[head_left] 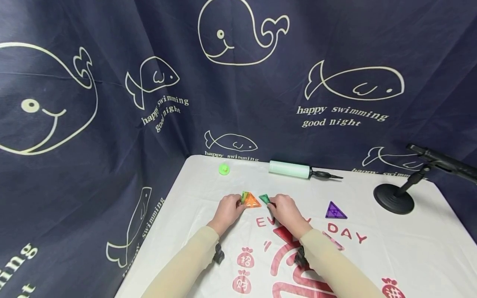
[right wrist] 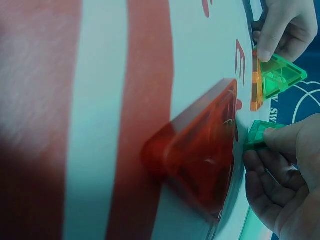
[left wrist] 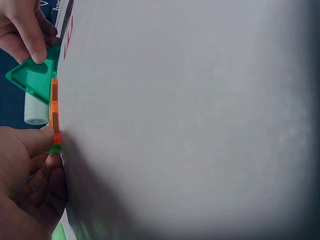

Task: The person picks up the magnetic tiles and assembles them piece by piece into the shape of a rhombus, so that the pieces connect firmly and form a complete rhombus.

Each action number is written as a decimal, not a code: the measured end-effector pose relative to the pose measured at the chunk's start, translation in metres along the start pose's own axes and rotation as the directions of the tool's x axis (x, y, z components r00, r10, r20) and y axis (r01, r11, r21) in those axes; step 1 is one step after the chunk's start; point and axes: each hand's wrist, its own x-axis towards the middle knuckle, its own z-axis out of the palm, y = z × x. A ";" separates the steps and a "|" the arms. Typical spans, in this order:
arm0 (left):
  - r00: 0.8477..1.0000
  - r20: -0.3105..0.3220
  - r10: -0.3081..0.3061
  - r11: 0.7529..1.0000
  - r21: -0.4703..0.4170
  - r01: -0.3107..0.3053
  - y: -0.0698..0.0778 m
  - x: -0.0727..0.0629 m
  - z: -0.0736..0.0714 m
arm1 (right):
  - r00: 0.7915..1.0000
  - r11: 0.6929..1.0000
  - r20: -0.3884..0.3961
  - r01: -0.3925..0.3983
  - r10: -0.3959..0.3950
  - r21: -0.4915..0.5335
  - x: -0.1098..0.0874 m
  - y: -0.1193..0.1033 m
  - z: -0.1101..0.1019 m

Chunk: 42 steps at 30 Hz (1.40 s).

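Over the white table cloth, my left hand (head_left: 228,210) pinches a light green triangular tile (right wrist: 279,80) that stands tilted up. Against that tile lies an orange triangular tile (head_left: 252,201), flat on the cloth, with the left thumb right at its edge. My right hand (head_left: 287,210) pinches a dark green triangular tile (head_left: 264,198) between thumb and fingers, raised at a slant. A small gap separates it from the orange tile in the head view. Close to the right wrist rests a red translucent triangular tile (right wrist: 205,150), partly hidden by the forearm in the head view.
A purple triangular tile (head_left: 336,211) lies to the right, and a pinkish tile (head_left: 334,241) shows beside the right sleeve. Along the back are a small lime-green round toy (head_left: 224,169) and a pale green hand pump (head_left: 289,169). A black stand (head_left: 394,199) occupies the right side.
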 end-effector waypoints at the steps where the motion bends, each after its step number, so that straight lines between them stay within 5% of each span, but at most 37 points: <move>1: 1.000 0.000 0.000 1.000 -0.002 0.000 0.000 0.000 0.000 | 1.000 1.000 -0.002 0.004 -0.004 0.003 0.001 -0.001 0.000; 31: 0.999 -0.007 0.035 0.999 -0.002 -0.035 0.006 0.001 -0.001 | 0.999 1.000 -0.036 0.000 0.000 0.011 0.018 -0.019 0.018; 42: 1.000 0.007 0.029 0.998 0.047 -0.029 0.004 -0.002 -0.001 | 1.000 1.000 0.007 -0.010 0.010 0.011 0.020 -0.023 0.020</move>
